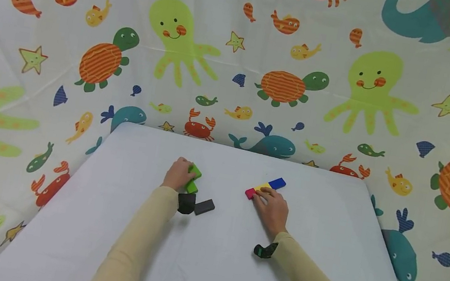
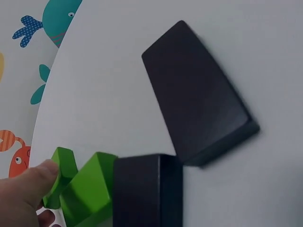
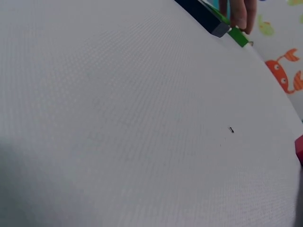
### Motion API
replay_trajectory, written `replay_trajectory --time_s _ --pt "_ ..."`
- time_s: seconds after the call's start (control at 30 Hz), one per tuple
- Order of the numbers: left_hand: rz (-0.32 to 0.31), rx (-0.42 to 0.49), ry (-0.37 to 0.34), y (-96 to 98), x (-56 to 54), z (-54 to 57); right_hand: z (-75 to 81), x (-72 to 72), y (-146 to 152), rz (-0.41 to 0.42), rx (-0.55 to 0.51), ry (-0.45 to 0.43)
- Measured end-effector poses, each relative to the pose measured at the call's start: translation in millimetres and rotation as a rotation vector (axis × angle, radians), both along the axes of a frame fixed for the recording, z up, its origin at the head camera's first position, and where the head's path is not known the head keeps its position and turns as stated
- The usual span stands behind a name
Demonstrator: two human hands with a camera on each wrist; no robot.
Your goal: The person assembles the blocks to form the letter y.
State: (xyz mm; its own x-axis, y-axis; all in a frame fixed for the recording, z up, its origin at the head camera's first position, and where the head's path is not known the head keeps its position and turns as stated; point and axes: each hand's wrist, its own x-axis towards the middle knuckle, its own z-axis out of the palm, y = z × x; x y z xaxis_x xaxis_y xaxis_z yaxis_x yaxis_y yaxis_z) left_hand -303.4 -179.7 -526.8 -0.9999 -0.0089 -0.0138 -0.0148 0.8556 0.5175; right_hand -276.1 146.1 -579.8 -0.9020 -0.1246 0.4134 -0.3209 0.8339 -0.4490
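My left hand (image 1: 178, 174) pinches a green block (image 2: 61, 177) at the table's left; the thumb presses its side in the left wrist view. A second green block (image 2: 90, 191) stands against it, with a black block (image 2: 142, 191) alongside. Another black block (image 1: 204, 207) lies nearer me, to the right. At the right, a red block (image 1: 249, 193), a yellow block (image 1: 263, 187) and a blue block (image 1: 277, 183) form a slanting row. My right hand (image 1: 273, 211) has its fingertips at the yellow and red blocks; whether they pinch is unclear.
The blocks lie on a white-covered table (image 1: 215, 257). Behind and beside it hangs a cloth (image 1: 224, 91) printed with sea animals. A dark wrist camera (image 1: 186, 203) hides part of the table near the green blocks; another wrist camera (image 1: 265, 250) hangs beneath the right wrist.
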Motion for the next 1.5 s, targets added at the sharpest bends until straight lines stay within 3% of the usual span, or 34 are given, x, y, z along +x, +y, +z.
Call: replay_trajectory --time_s 0.27,0.43,0.8,1.07,1.3,1.5 --pt "0.028 0.017 0.051 8.2 0.5 -2.7 -4.9 -1.1 -2.9 -0.035 -0.007 -0.011" --pt "0.068 0.043 0.050 12.2 0.7 -5.3 -4.8 -0.4 -4.2 -0.045 -0.021 -0.009" --pt "0.068 0.050 0.042 16.5 2.9 -3.8 -3.2 2.3 -5.9 -0.068 -0.015 -0.020" --pt "0.001 -0.007 0.035 17.1 -1.8 -2.0 -0.8 1.0 -7.3 -0.069 -0.018 -0.012" --pt "-0.095 -0.049 0.059 24.3 -9.8 -9.0 -1.5 1.4 -7.2 -0.070 -0.031 -0.007" --pt "-0.117 0.052 0.099 46.2 -9.9 -12.0 -3.2 3.8 -7.5 -0.065 -0.036 -0.013"
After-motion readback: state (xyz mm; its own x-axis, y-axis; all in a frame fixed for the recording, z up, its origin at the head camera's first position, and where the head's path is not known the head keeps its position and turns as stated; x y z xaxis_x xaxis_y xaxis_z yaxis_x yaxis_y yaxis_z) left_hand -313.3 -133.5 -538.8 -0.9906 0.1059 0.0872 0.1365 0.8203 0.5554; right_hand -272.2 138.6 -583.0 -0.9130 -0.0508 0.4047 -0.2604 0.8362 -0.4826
